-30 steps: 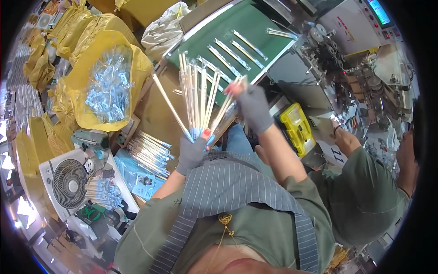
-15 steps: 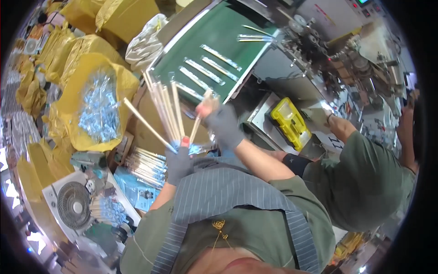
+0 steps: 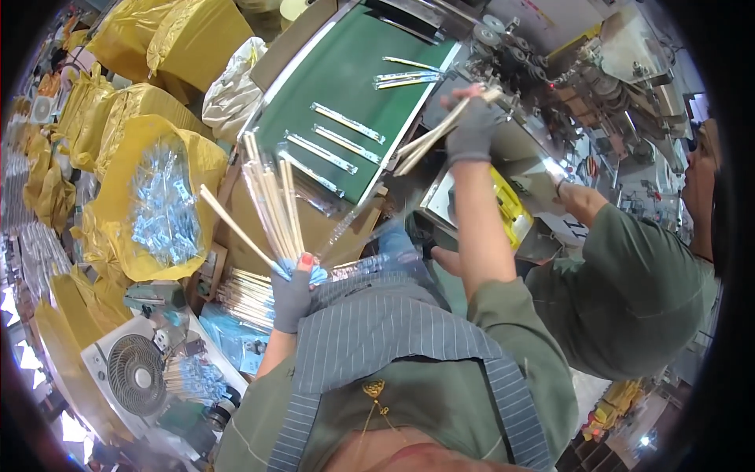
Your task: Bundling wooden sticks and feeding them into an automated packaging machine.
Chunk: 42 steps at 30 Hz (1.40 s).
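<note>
At the far left, a white fan (image 3: 135,374) is seen lying low in the view, and above it an open yellow bag (image 3: 118,228) is filled with small clear-wrapped packets (image 3: 163,206). More yellow bags (image 3: 169,35) are stacked toward the upper left, with a white sack (image 3: 230,86) beside them.

Just right of the open bag, the left hand (image 3: 292,295), gloved in grey, is held up with its grip closed around the lower ends of a fanned bundle of pale chopsticks (image 3: 271,200); one stick is splayed out toward the left. Below this hand, a flat stack of further sticks (image 3: 245,295) is seen on the desk (image 3: 326,224), near blue packets (image 3: 228,338).

Further right, a green conveyor belt (image 3: 346,86) is shown carrying several wrapped pairs (image 3: 346,122), laid well apart from one another.

The right hand (image 3: 470,134), also gloved, is raised beside the belt's right edge, its grip closed on a few chopsticks (image 3: 429,138) that slant down to the left. Under that arm a yellow box (image 3: 510,206) is partly hidden.

At the far right, another person in a green shirt (image 3: 629,291) is seen reaching toward the metal machine (image 3: 582,71).
</note>
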Motion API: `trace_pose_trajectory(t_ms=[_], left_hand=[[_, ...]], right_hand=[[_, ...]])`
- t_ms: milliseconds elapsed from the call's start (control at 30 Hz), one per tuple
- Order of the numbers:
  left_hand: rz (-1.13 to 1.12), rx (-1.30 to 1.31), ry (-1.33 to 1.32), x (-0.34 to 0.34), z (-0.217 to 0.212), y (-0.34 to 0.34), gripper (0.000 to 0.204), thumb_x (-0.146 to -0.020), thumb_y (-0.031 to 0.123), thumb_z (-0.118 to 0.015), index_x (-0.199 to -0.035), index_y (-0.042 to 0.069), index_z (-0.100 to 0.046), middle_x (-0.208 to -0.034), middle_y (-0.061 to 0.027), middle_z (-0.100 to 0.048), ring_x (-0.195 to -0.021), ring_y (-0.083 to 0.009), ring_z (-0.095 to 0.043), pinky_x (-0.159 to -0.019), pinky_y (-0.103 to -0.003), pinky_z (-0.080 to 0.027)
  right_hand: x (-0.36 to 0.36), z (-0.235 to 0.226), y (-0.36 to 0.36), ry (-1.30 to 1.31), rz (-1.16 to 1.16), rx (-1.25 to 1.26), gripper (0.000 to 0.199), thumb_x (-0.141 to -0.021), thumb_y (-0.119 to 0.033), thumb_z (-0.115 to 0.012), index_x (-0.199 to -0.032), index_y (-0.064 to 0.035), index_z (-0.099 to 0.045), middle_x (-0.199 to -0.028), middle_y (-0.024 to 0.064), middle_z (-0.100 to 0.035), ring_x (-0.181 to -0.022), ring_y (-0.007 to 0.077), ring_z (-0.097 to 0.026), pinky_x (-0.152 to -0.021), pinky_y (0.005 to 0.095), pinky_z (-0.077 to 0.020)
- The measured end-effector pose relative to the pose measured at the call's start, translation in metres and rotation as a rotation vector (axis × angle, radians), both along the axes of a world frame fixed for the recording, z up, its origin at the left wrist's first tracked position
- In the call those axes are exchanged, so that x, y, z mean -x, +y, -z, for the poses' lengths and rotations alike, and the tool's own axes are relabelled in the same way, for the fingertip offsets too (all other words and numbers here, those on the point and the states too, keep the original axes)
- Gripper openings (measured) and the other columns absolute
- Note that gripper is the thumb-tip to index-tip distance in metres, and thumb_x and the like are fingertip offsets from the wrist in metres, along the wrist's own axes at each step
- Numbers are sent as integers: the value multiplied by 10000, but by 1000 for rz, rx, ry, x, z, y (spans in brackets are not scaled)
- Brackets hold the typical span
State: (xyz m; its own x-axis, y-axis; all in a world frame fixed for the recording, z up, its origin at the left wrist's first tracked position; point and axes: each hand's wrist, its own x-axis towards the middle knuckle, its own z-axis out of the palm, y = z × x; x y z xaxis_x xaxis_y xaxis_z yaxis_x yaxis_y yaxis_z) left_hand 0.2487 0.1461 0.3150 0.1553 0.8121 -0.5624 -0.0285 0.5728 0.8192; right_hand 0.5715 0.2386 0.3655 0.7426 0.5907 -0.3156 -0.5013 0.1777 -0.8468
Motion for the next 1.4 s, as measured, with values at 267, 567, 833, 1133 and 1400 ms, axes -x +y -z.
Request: trace_pose_trajectory(t_ms=[267,567,833,1133,1400], left_hand=[[310,23,-23,-23,-9,4,232,-843,232,-591,-793,7,-612,-595,-1,-539,-477,-56,-459,-436,-196,-340],[122,-12,147,-69,-5,13,286,-863,275,-563,-739,19,-594,-555,25,-490,-473,-53,-430,-435,-212,-324],[174,82,185,-102,5,59,292,-863,312,-555,-826,24,-577,-571,14,-481,-458,-60,-415,-411,-203,-301],[39,69,260,-141,23,87,232,-883,261,-520,-871,40,-591,-697,26,-513,-568,-44,-431,-471,-185,-337],[-106,-85,297,-143,47,102,269,-886,315,-529,-877,54,-596,-640,43,-486,-506,-36,-392,-444,-185,-292]], right_hand=[[95,3,-49,21,-965,171,207,-802,-234,-624,-813,-33,-574,-558,-33,-449,-468,45,-409,-406,214,-302],[104,48,-66,-340,-949,139,204,-819,-216,-594,-795,-15,-574,-645,5,-535,-592,76,-474,-543,232,-380],[8,99,0,-500,-832,216,296,-810,-263,-591,-974,-18,-615,-776,60,-629,-753,133,-581,-680,265,-450],[-159,249,209,-1571,-917,983,216,-789,-193,-494,-893,-31,-592,-859,201,-618,-800,343,-608,-685,419,-484],[-106,199,163,-775,-995,394,294,-727,-298,-530,-831,-37,-616,-748,133,-620,-688,224,-608,-632,337,-459]])
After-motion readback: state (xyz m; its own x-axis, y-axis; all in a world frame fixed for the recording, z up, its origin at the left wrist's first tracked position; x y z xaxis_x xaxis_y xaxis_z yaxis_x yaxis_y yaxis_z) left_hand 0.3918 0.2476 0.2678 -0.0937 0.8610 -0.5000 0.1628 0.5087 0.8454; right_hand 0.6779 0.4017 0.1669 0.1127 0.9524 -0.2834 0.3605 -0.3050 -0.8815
